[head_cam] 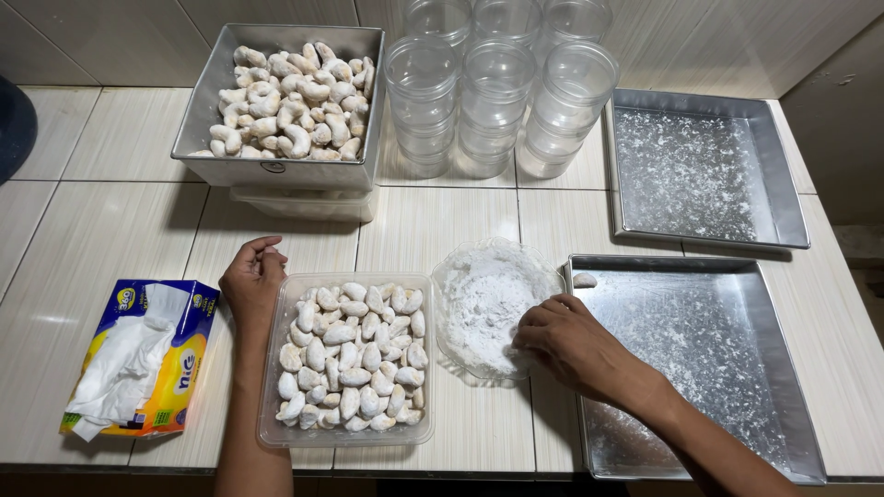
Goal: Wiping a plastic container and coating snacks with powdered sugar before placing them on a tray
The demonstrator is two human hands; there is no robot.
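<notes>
- Head view looked down on a tiled counter (110,212); the right hand (569,342) rested at the edge of a clear glass bowl of white powder (488,304), fingers curled narrow and tips dipped into the powder. Whether they pinched a cookie could not be told.
- Left hand (250,281) sat loosely curled at the upper left corner of the clear plastic container (344,357), touching its rim, holding nothing visible.
- That container was packed with powder-coated crescent cookies, just beside the bowl on its left.
- One lone cookie (584,280) lay in the far corner of the near metal tray (700,359), which was dusted with powder; a second dusted tray (704,166) sat behind it.
- Judgement: coating would go best with a light roll by the fingertips, as such cookies probably crumble under a squeeze; the left hand steadying the container looked sensible.
- Behind: a deep metal pan of cookies (285,101), stacked clear jars (497,83); a tissue pack (138,359) at left.
</notes>
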